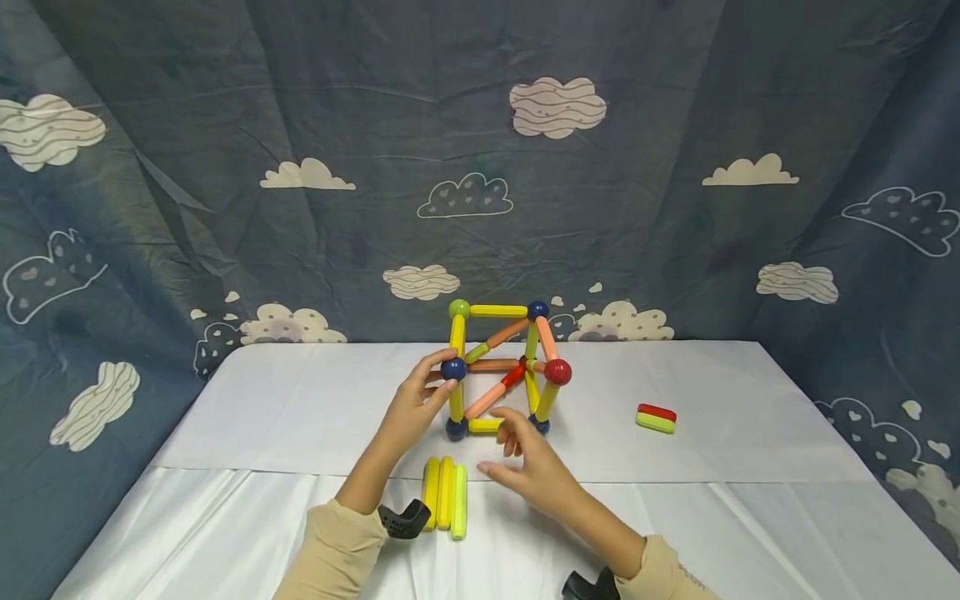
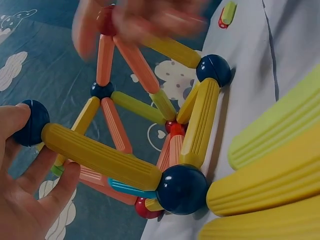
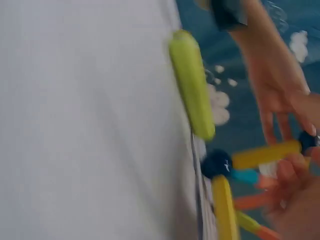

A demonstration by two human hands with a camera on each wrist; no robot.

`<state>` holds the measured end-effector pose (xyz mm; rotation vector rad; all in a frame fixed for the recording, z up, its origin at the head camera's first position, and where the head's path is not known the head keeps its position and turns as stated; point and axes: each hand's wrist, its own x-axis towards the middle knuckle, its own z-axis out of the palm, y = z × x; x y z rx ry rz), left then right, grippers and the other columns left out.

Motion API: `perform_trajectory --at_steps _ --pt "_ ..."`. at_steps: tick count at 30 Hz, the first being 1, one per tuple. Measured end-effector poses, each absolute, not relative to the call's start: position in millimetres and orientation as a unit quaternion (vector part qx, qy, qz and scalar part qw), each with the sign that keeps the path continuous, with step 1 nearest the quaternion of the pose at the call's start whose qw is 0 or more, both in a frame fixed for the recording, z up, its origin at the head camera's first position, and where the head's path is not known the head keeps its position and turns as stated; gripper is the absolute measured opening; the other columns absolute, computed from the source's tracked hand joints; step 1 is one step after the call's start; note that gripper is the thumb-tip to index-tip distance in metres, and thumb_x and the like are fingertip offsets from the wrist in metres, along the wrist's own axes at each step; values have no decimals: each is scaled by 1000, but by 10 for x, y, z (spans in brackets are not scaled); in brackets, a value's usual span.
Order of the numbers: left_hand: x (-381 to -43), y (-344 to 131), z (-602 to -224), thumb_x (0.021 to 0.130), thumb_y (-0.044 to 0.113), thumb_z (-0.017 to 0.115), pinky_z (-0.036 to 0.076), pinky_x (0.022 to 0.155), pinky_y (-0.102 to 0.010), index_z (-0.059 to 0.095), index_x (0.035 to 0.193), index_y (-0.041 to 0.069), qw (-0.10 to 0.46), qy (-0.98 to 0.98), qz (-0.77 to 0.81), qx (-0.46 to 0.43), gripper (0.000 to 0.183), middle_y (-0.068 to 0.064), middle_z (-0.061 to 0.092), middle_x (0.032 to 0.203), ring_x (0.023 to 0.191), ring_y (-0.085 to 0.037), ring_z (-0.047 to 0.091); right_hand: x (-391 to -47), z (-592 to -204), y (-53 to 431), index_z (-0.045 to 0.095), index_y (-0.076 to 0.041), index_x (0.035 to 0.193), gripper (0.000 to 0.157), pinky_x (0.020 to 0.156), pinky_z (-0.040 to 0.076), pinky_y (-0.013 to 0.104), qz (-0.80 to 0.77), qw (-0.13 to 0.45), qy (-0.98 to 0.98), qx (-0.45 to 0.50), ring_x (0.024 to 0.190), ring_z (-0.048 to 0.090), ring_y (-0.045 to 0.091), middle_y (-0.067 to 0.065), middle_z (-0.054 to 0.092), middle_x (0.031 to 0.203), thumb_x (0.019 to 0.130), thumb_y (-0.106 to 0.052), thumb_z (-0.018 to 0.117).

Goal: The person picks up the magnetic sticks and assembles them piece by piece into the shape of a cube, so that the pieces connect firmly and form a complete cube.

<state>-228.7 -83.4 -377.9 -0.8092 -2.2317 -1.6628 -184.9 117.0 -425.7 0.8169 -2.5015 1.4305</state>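
Observation:
A box-shaped frame of coloured rods [image 1: 498,311] and balls stands on the white table. My left hand [image 1: 408,410] holds the blue ball [image 1: 453,368] at its front upper left corner between thumb and fingers; the left wrist view shows the same blue ball [image 2: 33,123] joined to a yellow rod [image 2: 102,150]. In front of the frame, my right hand [image 1: 538,468] hovers with loosely bent fingers and nothing visible in its grasp. It is blurred in both wrist views. A red ball [image 1: 558,372] tops the front right corner, and slanting orange and red rods [image 1: 486,400] cross inside.
Two yellow rods [image 1: 446,492] and a light green rod [image 1: 459,502] lie side by side in front of the frame, near my left wrist. Short red [image 1: 657,412] and green [image 1: 656,423] rods lie together at the right. A cloud-patterned cloth [image 1: 630,242] hangs behind the table.

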Motion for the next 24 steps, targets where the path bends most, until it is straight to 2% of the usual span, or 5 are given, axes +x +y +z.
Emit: perform_trajectory --at_steps 5,13,16,19,24 --pt "-2290 -827 -3806 91 2 51 45 82 -46 42 128 -1 131 -761 -566 -288 39 -18 45 128 106 -34 51 -1800 -4446 1037 30 -8 136 78 61 41 24 465 -89 -838 272 73 46 17 6 47 95 76 -33 72" --pt "-2271 -817 -3782 91 4 50 46 81 -44 41 129 -1 128 -769 -562 -275 39 -15 44 130 106 -32 50 -1765 -4498 904 37 -10 133 89 67 34 28 348 -125 -895 247 77 43 11 -7 45 88 65 -56 71" --pt "-2267 -820 -3778 91 4 51 46 81 -43 41 129 0 127 -773 -560 -270 39 -15 44 131 107 -32 50 -1759 -4495 889 37 -13 130 84 68 31 30 357 -136 -890 249 73 43 10 -8 48 84 65 -49 75" --pt "-2265 -821 -3776 91 4 51 47 80 -41 41 129 0 126 -774 -560 -268 40 -14 44 131 107 -31 50 -1746 -4475 901 30 -18 132 80 65 32 29 409 -164 -860 259 66 44 10 -5 51 78 67 -30 77" --pt "-2268 -816 -3782 91 2 50 47 81 -41 41 129 -1 128 -769 -563 -274 40 -15 43 131 107 -31 50 -1768 -4367 960 26 -26 137 75 54 39 22 451 -168 -829 283 60 45 9 -1 51 75 77 -11 68"
